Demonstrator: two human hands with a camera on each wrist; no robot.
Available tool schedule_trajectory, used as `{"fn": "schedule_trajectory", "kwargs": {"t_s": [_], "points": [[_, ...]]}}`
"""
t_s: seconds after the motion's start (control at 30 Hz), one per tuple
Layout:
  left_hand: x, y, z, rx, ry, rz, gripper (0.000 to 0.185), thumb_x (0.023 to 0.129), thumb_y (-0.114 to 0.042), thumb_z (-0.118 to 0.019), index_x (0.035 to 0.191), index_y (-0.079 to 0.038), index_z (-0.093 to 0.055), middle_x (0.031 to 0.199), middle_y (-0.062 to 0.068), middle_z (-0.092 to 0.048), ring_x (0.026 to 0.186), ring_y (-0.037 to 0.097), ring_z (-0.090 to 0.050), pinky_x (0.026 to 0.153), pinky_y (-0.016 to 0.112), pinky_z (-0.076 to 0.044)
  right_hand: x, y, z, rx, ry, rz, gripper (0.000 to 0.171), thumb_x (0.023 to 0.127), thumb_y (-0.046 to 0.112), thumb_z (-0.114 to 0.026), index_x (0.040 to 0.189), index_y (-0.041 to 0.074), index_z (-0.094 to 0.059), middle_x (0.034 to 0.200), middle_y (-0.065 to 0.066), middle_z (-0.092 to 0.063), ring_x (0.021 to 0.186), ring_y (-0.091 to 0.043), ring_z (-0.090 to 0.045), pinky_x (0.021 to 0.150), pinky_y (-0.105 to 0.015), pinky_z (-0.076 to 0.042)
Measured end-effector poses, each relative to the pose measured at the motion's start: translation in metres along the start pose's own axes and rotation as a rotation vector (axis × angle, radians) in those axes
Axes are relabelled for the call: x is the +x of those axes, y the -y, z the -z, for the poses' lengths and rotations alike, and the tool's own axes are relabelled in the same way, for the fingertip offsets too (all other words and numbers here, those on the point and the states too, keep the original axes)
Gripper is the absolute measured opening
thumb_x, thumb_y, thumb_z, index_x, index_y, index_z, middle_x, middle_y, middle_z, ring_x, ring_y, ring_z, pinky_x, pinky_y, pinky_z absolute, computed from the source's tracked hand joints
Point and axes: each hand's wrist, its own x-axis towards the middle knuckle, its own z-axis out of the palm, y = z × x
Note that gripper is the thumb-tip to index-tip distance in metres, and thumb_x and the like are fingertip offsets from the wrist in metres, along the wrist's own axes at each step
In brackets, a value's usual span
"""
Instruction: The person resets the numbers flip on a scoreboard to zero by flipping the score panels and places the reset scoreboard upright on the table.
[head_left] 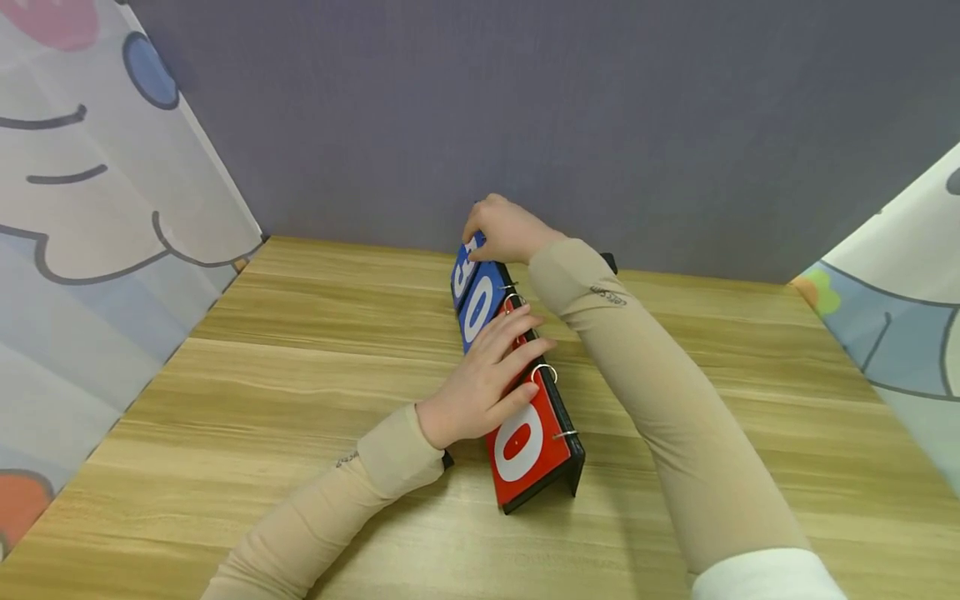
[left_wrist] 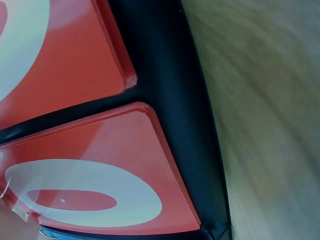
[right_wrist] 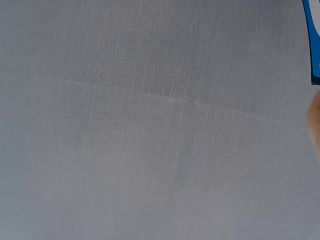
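Observation:
A black tent-shaped flip scoreboard [head_left: 574, 446] stands on the table, with blue number cards at its far end and red ones nearer, hung on metal rings. My left hand [head_left: 480, 383] lies across the red cards [head_left: 551, 446], its fairly straight fingers reaching the top edge. At the far end my right hand [head_left: 510, 229] pinches a blue card [head_left: 457, 287] that is lifted off the board and partly hidden by the fingers. Beside it, another blue card [head_left: 491, 279] shows a white 0. In the left wrist view, red cards [left_wrist: 135, 132] with white zeros lie on the black board.
The wooden table [head_left: 337, 367] extends around the scoreboard on both sides. A grey wall panel [head_left: 375, 125] rises behind it. Cartoon-printed curtains [head_left: 90, 217] hang at left and right. The right wrist view mostly faces the grey panel.

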Motion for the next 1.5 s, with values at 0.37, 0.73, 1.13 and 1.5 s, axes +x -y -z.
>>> {"fn": "schedule_trajectory", "kwargs": {"t_s": [0.37,0.73,1.13,1.5], "points": [[0.003,-0.001,-0.001,0.000,-0.014,-0.021,0.060,0.101,-0.050,-0.016,0.130,-0.009,-0.049,0.140,0.016,-0.040,0.141,0.032,-0.025,0.116,0.048,-0.018,-0.016,-0.026,-0.010,0.597,-0.230,-0.178,0.037,0.097,0.031,-0.053,0.126,0.009,-0.060,0.132,-0.008,-0.055,0.123,-0.023,-0.050,0.102,-0.038,-0.041],[0.000,0.000,-0.001,0.007,-0.005,-0.008,0.060,0.101,-0.050,-0.016,0.131,-0.009,-0.048,0.141,0.016,-0.039,0.142,0.032,-0.024,0.116,0.048,-0.017,-0.022,-0.058,-0.067,1.594,-0.087,-0.504,0.051,0.101,0.031,-0.040,0.144,0.005,-0.034,0.153,-0.016,-0.025,0.140,-0.031,-0.026,0.113,-0.044,-0.026],[0.000,0.000,-0.002,0.011,-0.019,-0.014,0.061,0.101,-0.049,-0.016,0.129,-0.008,-0.050,0.141,0.016,-0.039,0.141,0.033,-0.025,0.117,0.047,-0.016,-0.021,-0.057,-0.098,1.706,0.024,-0.497,0.057,0.102,0.040,-0.033,0.148,0.007,-0.025,0.142,-0.018,-0.030,0.133,-0.031,-0.032,0.103,-0.043,-0.036],[0.001,0.000,-0.001,0.015,-0.018,-0.017,0.060,0.101,-0.049,-0.016,0.129,-0.008,-0.049,0.140,0.017,-0.040,0.142,0.032,-0.024,0.116,0.047,-0.017,-0.029,-0.062,-0.104,1.768,-0.118,-0.634,0.058,0.100,0.032,-0.040,0.150,0.009,-0.022,0.157,-0.016,-0.014,0.145,-0.027,-0.015,0.116,-0.041,-0.022]]}}
